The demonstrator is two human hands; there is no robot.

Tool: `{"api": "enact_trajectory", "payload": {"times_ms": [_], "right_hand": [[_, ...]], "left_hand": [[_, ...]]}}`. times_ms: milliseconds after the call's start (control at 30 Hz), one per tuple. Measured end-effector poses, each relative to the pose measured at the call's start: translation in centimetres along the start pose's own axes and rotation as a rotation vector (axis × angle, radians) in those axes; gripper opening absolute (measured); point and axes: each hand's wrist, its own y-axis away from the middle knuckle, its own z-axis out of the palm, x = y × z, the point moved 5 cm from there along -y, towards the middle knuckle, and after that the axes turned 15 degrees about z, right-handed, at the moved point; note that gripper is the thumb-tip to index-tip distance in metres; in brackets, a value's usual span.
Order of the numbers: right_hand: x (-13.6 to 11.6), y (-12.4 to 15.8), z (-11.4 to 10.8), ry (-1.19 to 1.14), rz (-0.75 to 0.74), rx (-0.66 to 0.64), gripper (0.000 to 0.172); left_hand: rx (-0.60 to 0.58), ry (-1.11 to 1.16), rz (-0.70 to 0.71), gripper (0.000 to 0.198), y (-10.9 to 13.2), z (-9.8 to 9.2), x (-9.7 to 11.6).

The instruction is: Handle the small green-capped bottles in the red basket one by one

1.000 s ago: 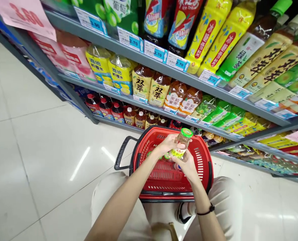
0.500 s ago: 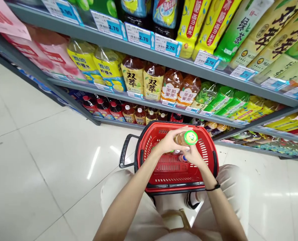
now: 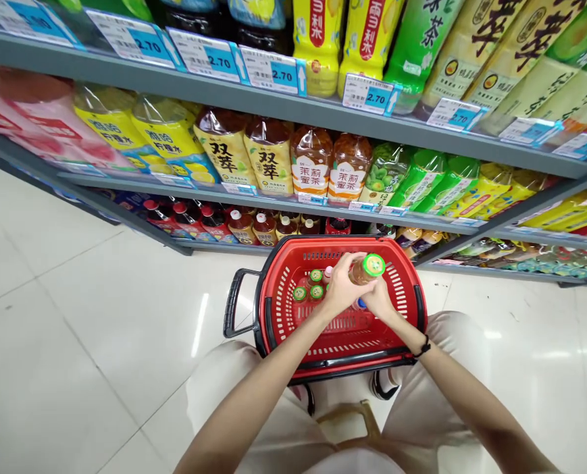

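Already several bottles [image 3: 309, 287] stood in the red basket [image 3: 407, 289], green caps up, bunched in the basket's left half near its far rim. Both hands were over the basket's middle, on one more bottle [image 3: 367, 268] with a green cap and amber drink. Left hand [image 3: 340, 289] was wrapped around the body, fingers clamped on it. Right hand [image 3: 380, 301] was touching the lower part from the near side; whether its fingers were closed on the bottle or only steadying it, cannot tell, mostly hidden. Bottle was tilted, cap toward the basket's far right rim, held just above the basket's inside, not yet set down among the others. Judged progress: partway, a few bottles in, this one in hand and not yet placed, right half of the basket floor mostly bare. Beyond the basket's far rim ran the shelf [image 3: 293, 105] of drinks with blue price tags [image 3: 274, 69]. Black handle [image 3: 234, 309] stuck out from the basket's left side. Basket sat on the tiled floor [image 3: 101, 316], between the person's knees and the shelf.
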Motion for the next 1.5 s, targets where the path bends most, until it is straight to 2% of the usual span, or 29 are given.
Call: {"api": "enact_trajectory", "payload": {"times_ms": [67,133,233,300,367,433,533,600,700,833,1167,1267,1333,1400,1500], "right_hand": [[0.6,-0.1,1.0,-0.128,0.103,-0.065,0.060],[0.5,-0.2,1.8,-0.252,0.192,-0.226,0.065],[-0.2,0.1,2.8,-0.310,0.274,-0.509,0.058],[-0.5,0.5,3.1,-0.277,0.260,-0.563,0.051],[-0.2,0.6,3.2,-0.247,0.225,-0.497,0.045],[0.7,0.4,3.0,-0.194,0.199,-0.343,0.044],[2.2,-0.2,2.0,-0.069,0.154,-0.076,0.057],[2.8,-0.6,1.4,0.012,0.109,0.019,0.062],[3.4,-0.8,1.2,0.089,0.079,0.048,0.049],[3.6,-0.6,1.4,0.101,0.068,0.046,0.034],[3.6,-0.3,2.1,0.061,0.042,-0.009,0.038],[3.2,-0.4,1.9,0.059,0.060,-0.030,0.040],[2.8,-0.5,1.6,0.096,0.091,-0.031,0.049],[2.5,-0.6,1.4,0.119,0.144,-0.059,0.058],[2.1,-0.6,1.6,0.050,0.232,-0.162,0.059]], "left_hand": [[0.045,0.150,-0.130,0.064,-0.5,-0.2,-1.1],[0.013,0.321,-0.243,0.067,-0.9,-0.8,-2.2],[-0.124,0.549,-0.336,0.068,-1.3,-1.8,-3.1],[-0.231,0.636,-0.369,0.067,-1.3,-2.1,-3.2],[-0.312,0.647,-0.392,0.067,-1.2,-2.0,-3.0],[-0.337,0.563,-0.386,0.064,-1.3,-1.6,-2.5],[-0.296,0.343,-0.285,0.044,-1.7,-1.0,-1.1],[-0.296,0.256,-0.192,0.035,-1.8,-0.5,-0.1],[-0.368,0.183,-0.091,0.035,-1.6,0.1,0.9],[-0.472,0.123,0.014,0.028,-1.2,0.3,1.1],[-0.518,0.189,0.037,0.026,-0.7,0.1,1.5],[-0.484,0.184,0.006,0.032,-0.7,0.0,1.3],[-0.384,0.223,-0.088,0.034,-0.8,-0.3,0.7],[-0.190,0.322,-0.224,0.032,-1.2,-1.0,-0.2],[0.196,0.478,-0.441,0.036,-1.6,-2.7,-1.6]]}}
